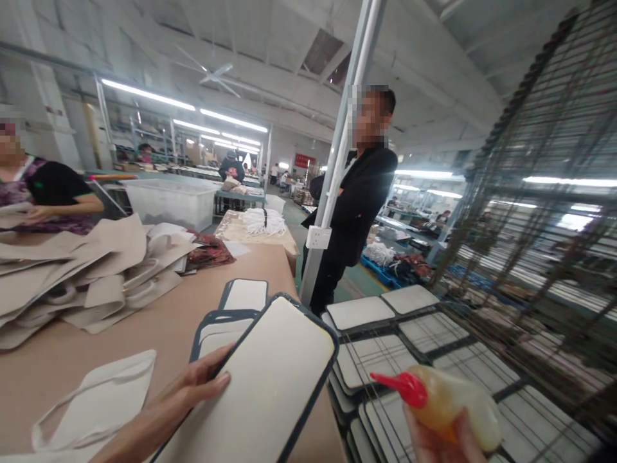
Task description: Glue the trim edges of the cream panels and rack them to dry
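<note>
My left hand [200,382] grips the left edge of a cream panel with a dark border [270,373], thumb on its face and the fingers behind it. The panel is held tilted above the table. In my right hand [441,437] is a squeeze bottle [456,402] of yellowish liquid, its red nozzle pointing left toward the panel. Behind the panel, more dark-edged cream panels [245,296] lie on the table. Beneath the bottle, several similar panels [376,360] rest on a wire rack.
Wire rack shelves [544,161] rise at the right. A brown-topped table [178,321] holds a heap of beige pieces [106,270] and a loose white piece [110,392]. A person in black [357,199] stands behind a metal post [337,154]; another person [58,193] sits at the left.
</note>
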The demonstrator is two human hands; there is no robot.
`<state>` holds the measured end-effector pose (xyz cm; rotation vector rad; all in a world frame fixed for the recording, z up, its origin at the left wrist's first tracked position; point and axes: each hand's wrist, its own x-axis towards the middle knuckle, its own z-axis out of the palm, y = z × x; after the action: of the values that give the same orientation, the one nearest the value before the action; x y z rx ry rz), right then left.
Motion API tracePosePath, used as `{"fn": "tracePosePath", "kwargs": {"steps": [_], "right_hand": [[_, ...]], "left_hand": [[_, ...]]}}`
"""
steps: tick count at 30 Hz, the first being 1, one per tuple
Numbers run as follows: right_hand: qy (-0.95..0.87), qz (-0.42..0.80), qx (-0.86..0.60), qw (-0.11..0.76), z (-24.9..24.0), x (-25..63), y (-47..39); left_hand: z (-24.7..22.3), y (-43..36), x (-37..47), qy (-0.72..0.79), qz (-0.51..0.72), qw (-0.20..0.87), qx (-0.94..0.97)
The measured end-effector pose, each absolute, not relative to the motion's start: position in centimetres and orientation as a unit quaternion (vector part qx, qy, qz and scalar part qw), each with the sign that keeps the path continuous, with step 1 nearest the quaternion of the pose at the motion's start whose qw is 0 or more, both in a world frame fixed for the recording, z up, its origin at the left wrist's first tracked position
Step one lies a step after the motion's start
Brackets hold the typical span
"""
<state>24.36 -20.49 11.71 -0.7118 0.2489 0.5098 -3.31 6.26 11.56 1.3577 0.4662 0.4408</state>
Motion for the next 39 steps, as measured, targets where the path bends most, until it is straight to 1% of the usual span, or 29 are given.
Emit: {"fn": "tracePosePath", "kwargs": {"steps": [1, 3, 8, 10, 14, 16, 18, 21, 25, 28, 30, 35, 39], "right_hand": [[0.159, 0.236, -0.321, 0.903, 12.6, 24.1, -20.4], [0.179, 0.202, -0.315, 0.91, 13.8, 23.4, -20.0], [0.076, 0.175, -0.363, 0.912, 13.3, 22.7, -19.7], [0.041, 0.145, -0.388, 0.909, 13.2, 22.7, -19.7], [-0.036, 0.053, -0.424, 0.903, 15.4, 23.1, -19.6], [-0.097, 0.038, -0.429, 0.897, 16.9, 23.8, -19.8], [-0.163, 0.052, -0.433, 0.885, 18.0, 24.6, -20.3], [-0.237, 0.105, -0.443, 0.858, 18.8, 25.6, -21.1], [-0.3, 0.16, -0.451, 0.825, 19.3, 26.4, -21.8], [-0.34, 0.179, -0.451, 0.805, 19.2, 26.9, -22.2], [-0.345, 0.187, -0.451, 0.801, 18.9, 27.2, -22.8], [-0.28, 0.169, -0.469, 0.82, 17.9, 27.3, -24.2], [-0.336, 0.205, -0.445, 0.804, 18.9, 26.9, -23.5]], "left_hand": [[11.6, 6.4, -3.3, 0.21, 0.192, 0.732, 0.619], [11.5, 6.4, -3.1, 0.211, 0.179, 0.731, 0.624], [11.8, 5.8, -2.5, 0.222, 0.161, 0.724, 0.633], [12.2, 5.5, -2.2, 0.206, 0.156, 0.714, 0.651], [13.8, 4.8, -1.9, 0.153, 0.11, 0.698, 0.691], [14.8, 4.2, -1.7, 0.146, 0.085, 0.699, 0.695], [15.6, 3.4, -1.5, 0.164, 0.08, 0.694, 0.696], [16.3, 2.2, -1.3, 0.195, 0.1, 0.68, 0.7], [16.8, 1.1, -1.1, 0.197, 0.102, 0.679, 0.7], [16.8, 0.8, -1.1, 0.192, 0.083, 0.684, 0.699], [16.6, 0.8, -1.3, 0.199, 0.083, 0.682, 0.699], [16.4, 0.5, -1.6, 0.221, 0.1, 0.674, 0.698], [16.9, -0.3, -1.3, 0.204, 0.101, 0.674, 0.703]]}}
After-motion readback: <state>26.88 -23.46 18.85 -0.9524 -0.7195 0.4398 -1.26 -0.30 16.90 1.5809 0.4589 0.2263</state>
